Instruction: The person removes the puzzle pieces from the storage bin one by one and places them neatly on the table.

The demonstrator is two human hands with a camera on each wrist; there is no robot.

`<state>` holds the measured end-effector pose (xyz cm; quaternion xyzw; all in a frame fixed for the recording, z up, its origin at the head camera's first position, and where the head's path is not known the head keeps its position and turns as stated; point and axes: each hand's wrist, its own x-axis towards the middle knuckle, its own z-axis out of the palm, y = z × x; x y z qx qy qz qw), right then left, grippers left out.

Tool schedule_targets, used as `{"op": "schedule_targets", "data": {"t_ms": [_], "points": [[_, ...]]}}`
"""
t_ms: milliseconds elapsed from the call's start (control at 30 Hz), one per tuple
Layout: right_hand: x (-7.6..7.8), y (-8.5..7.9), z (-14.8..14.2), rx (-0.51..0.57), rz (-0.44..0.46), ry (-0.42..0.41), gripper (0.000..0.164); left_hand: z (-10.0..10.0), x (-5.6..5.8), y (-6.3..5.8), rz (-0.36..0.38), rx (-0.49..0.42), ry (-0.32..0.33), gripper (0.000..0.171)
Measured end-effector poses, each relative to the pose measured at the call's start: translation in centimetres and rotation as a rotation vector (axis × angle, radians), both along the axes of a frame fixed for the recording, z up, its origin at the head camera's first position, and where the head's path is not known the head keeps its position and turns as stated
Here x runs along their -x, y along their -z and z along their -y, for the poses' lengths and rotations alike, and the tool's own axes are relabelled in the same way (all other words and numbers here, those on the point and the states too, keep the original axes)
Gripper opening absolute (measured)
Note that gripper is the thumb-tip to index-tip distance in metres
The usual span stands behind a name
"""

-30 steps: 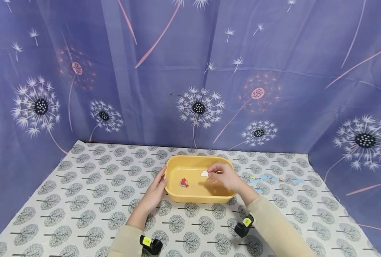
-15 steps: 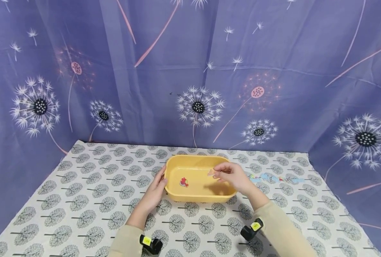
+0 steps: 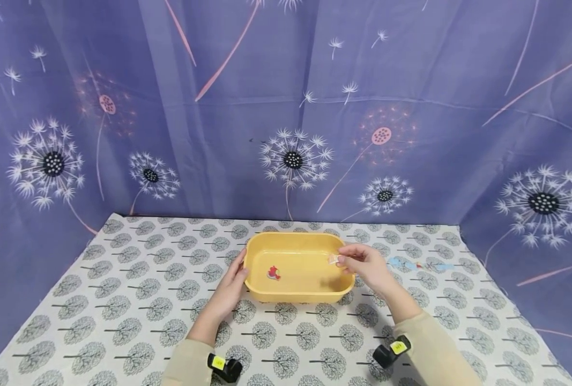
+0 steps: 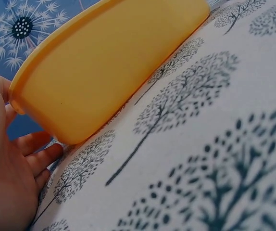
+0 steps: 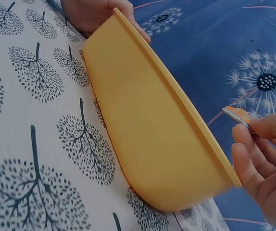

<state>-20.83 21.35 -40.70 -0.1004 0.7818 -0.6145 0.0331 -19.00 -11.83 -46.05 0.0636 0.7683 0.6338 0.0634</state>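
A yellow plastic basin (image 3: 295, 296) stands on the cloth. My left hand (image 3: 231, 284) grips its left end; in the left wrist view the thumb is at the rim and the other fingers (image 4: 42, 154) lie by the outer wall. Over the basin's right end, my right hand (image 3: 368, 266) pinches a small flat orange-and-white piece (image 5: 239, 115) between thumb and forefinger. Its exact kind is unclear. A small red-and-grey cutout (image 3: 273, 273) lies on the basin floor, left of the middle.
Several light-blue flat pieces (image 3: 401, 263), with a bit of red among them, lie in a row on the tree-print cloth (image 3: 286, 364), right of the basin. A purple dandelion-print curtain (image 3: 232, 139) closes off the back and sides.
My right hand has moved right, carrying the pinched piece from over the basin's middle to its right end. The piece showed a white face at first. My left hand stays on the basin.
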Motion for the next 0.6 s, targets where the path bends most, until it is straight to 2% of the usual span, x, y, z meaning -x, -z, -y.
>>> {"op": "schedule_targets", "data": {"t_ms": [133, 200, 400, 600], "points": [[-0.3, 0.2, -0.8, 0.017, -0.011, 0.028, 0.036, -0.1, -0.9, -1.7, 0.012, 0.008, 0.01, 0.055], [-0.5, 0.3, -1.1, 0.032, -0.013, 0.037, 0.038, -0.2, -1.1, -2.2, 0.014, 0.014, 0.012, 0.055], [-1.2, 0.5, -2.2, 0.042, -0.023, 0.076, 0.039, -0.1, -1.2, -2.3, 0.024, 0.03, 0.008, 0.055], [-1.8, 0.9, -3.3, 0.063, -0.034, 0.147, 0.03, -0.2, -1.2, -2.3, 0.023, 0.04, 0.013, 0.055]]}}
